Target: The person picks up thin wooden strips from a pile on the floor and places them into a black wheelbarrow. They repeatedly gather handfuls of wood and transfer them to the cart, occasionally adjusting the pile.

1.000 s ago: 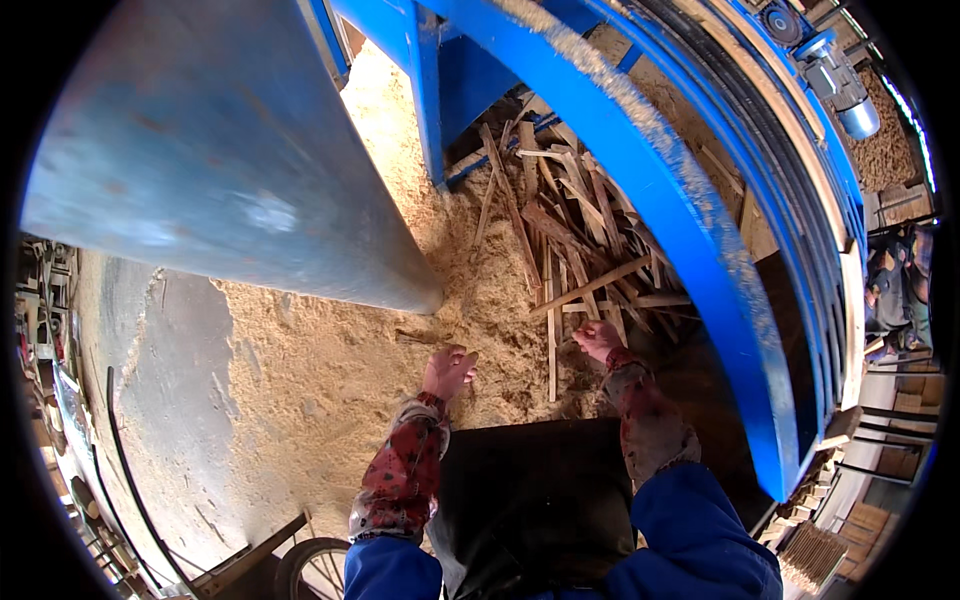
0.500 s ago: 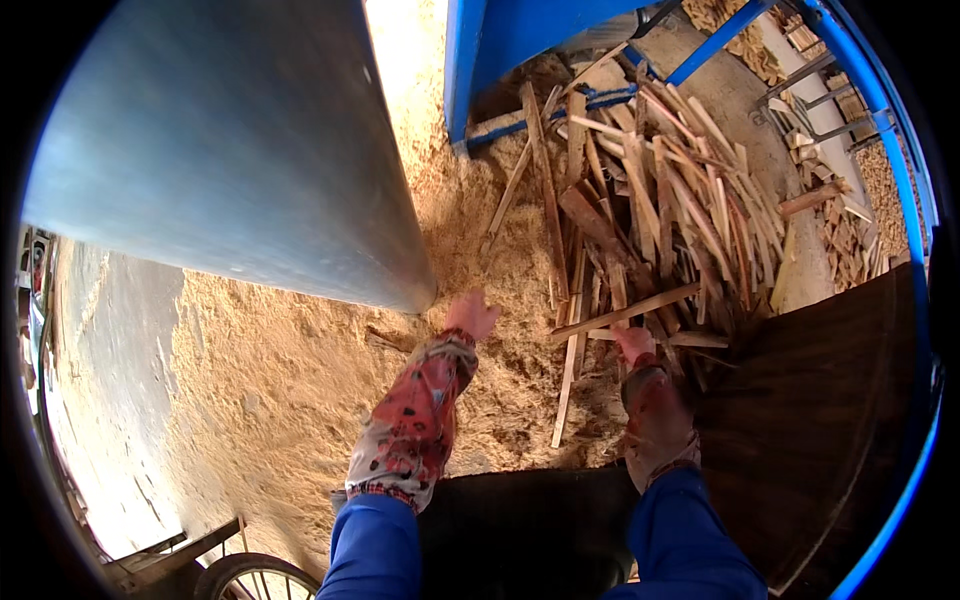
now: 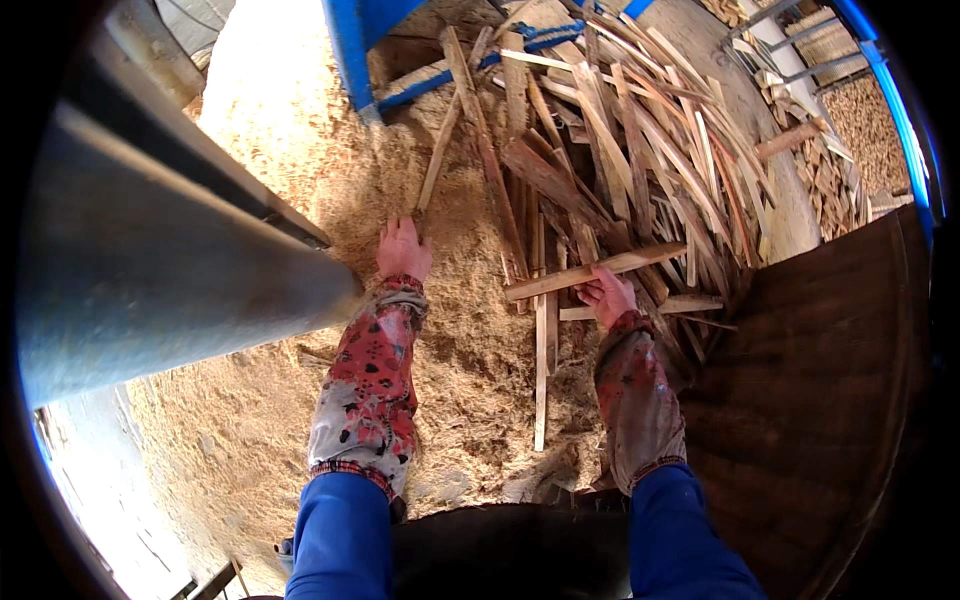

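My left hand reaches over the sawdust with its fingers apart, holding nothing. Just beyond its fingertips lies the lower end of a narrow wood strip. My right hand is closed at the middle of a pale wood strip that lies slantwise across the front of a scrap-wood pile; its thumb is over the strip and the other fingers are partly hidden. Below that hand lies a shorter strip, and a thin upright-looking strip rests on the sawdust to its left.
A large grey metal cylinder stands at my left. Blue metal framing rises behind the pile. A dark brown curved panel borders my right side. Sawdust covers much of the floor. More wood scraps lie at the far right.
The view has shifted, moving the cylinder and pile leftward. My left hand has reached farther forward to the narrow strip's end. My right hand has come up onto the slanting strip.
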### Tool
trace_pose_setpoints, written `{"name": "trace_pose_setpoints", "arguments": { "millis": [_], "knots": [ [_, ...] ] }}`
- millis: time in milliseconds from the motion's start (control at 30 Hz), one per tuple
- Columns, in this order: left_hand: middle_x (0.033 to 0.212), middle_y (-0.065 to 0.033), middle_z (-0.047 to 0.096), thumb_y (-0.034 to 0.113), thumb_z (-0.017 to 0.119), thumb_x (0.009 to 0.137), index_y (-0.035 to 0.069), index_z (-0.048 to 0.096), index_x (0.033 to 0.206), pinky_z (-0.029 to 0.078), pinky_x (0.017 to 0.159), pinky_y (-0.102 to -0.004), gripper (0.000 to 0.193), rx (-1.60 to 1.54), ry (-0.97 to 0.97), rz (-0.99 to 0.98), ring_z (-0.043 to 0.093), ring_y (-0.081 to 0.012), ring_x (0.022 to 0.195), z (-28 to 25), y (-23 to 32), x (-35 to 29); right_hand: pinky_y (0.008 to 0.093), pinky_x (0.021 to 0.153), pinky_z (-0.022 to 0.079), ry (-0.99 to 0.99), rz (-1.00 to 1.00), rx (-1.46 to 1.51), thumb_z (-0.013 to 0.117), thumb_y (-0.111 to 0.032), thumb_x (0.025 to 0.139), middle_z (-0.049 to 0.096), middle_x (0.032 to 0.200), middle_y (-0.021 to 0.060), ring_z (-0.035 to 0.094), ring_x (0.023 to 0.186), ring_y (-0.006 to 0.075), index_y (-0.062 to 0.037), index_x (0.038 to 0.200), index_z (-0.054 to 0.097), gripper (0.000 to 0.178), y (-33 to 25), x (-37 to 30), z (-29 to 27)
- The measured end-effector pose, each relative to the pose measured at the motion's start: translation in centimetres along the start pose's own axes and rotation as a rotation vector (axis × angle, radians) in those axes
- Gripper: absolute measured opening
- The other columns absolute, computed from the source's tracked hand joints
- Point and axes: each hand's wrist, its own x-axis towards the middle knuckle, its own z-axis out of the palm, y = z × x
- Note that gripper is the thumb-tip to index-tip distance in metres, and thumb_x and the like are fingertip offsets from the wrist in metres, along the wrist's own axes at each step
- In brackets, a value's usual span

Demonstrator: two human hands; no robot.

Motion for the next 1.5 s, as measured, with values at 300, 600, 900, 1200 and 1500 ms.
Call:
{"name": "trace_pose_setpoints", "arguments": {
  "millis": [300, 600, 900, 1200, 1500],
  "knots": [
    [0.105, -0.0152, 0.057, 0.016, 0.073, 0.078, 0.004, 0.052, 0.11, 0.056, 0.072, -0.0437, 0.04, 0.21, -0.146, -0.085, 0.063, -0.0334, 0.098, 0.3, 1.2, 2.8, 0.0309, 0.062, 0.051, 0.106, -0.132, -0.559, 0.06, -0.014, 0.086, 0.058, 0.084, 0.0045, 0.06, 0.073, 0.015, 0.0004, 0.099, 0.056, 0.02, 1.5, -7.8, -6.6],
    [0.098, -0.0173, 0.064, 0.012, 0.07, 0.076, 0.003, 0.053, 0.11, 0.055, 0.073, -0.0426, 0.04, 0.219, -0.111, -0.061, 0.065, -0.0329, 0.092, 0.8, 0.0, 2.7, 0.031, 0.064, 0.048, 0.077, -0.26, -0.904, 0.067, -0.014, 0.084, 0.058, 0.085, 0.0062, 0.057, 0.074, 0.0154, -0.0009, 0.098, 0.054, 0.023, 7.1, -16.2, -6.4],
    [0.095, -0.0171, 0.069, 0.042, 0.069, 0.078, 0.006, 0.056, 0.12, 0.055, 0.076, -0.0409, 0.056, -0.228, -0.43, -0.065, 0.068, -0.0327, 0.086, 4.0, 1.3, -8.0, 0.0479, 0.076, 0.05, -0.009, -0.579, -1.357, 0.07, -0.047, 0.082, 0.064, 0.105, 0.0276, 0.063, 0.096, 0.0395, -0.0033, 0.111, 0.063, 0.053, 15.4, -5.6, -5.0],
    [0.115, -0.0268, 0.062, 0.031, 0.074, 0.075, -0.006, 0.048, 0.129, 0.052, 0.09, -0.0427, 0.071, -0.303, -0.536, -0.148, 0.063, -0.0353, 0.103, 2.3, 2.1, -13.7, 0.0477, 0.086, 0.048, 0.544, -0.758, -1.28, 0.063, -0.04, 0.087, 0.063, 0.109, 0.0254, 0.06, 0.104, 0.041, -0.003, 0.123, 0.059, 0.051, -2.0, 1.3, -10.7],
    [0.113, -0.0233, 0.063, 0.034, 0.08, 0.077, -0.013, 0.041, 0.13, 0.055, 0.082, -0.0341, 0.081, -0.923, -0.607, -0.246, 0.065, -0.0259, 0.098, 5.7, 2.5, -12.3, 0.0496, 0.097, 0.043, 0.453, -0.462, -1.375, 0.043, -0.073, 0.084, 0.058, 0.119, 0.0338, 0.057, 0.113, 0.0435, 0.0015, 0.138, 0.043, 0.092, -4.2, 11.3, -13.1]
  ]
}}
